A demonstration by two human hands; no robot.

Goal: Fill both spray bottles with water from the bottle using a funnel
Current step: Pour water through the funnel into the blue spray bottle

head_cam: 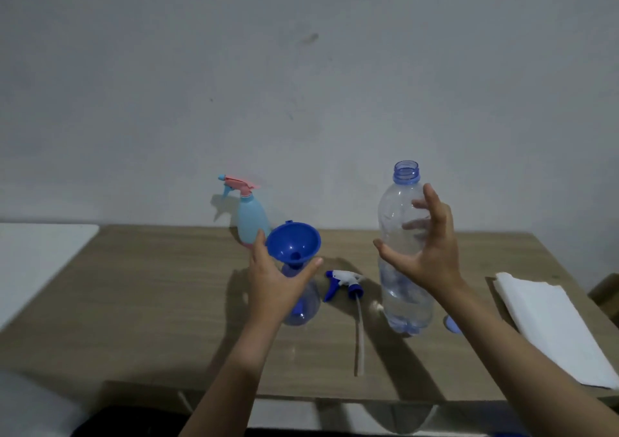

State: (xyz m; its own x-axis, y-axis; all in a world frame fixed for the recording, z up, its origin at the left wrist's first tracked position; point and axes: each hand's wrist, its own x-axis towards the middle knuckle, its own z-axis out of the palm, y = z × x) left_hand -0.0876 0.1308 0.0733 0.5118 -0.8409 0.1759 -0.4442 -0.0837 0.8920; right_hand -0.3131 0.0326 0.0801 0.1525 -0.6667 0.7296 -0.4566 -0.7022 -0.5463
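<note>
— What's on the wooden table [167, 302], seen from the head camera?

— A tall clear water bottle [403, 252] stands upright right of centre, uncapped, with water visible only in its lower part. Its blue cap [452, 325] lies on the table just behind the right forearm.

— And the right hand [423, 252]?

— Fingers spread wide, curved around the bottle's middle; whether they touch the plastic cannot be told, and no firm grip shows.

— The left hand [274, 279]?

— It cups the neck of a clear blue-tinted spray bottle [303, 306], thumb and fingers set on either side just under the blue funnel [294, 242]. The funnel sits in that bottle's mouth, tilted toward the camera.

— Where is that bottle's sprayer?

— The blue-and-white trigger head [343, 284] lies on its side between the two bottles, its dip tube [360, 333] trailing toward the near table edge.

— The second spray bottle?

— A pale blue spray bottle [251, 222] with a pink-and-blue trigger still on stands near the wall [301, 85], just behind the funnel.

— Anything else?

— A folded white cloth [549, 322] rests at the right end of the table — well apart from the bottles.
</note>
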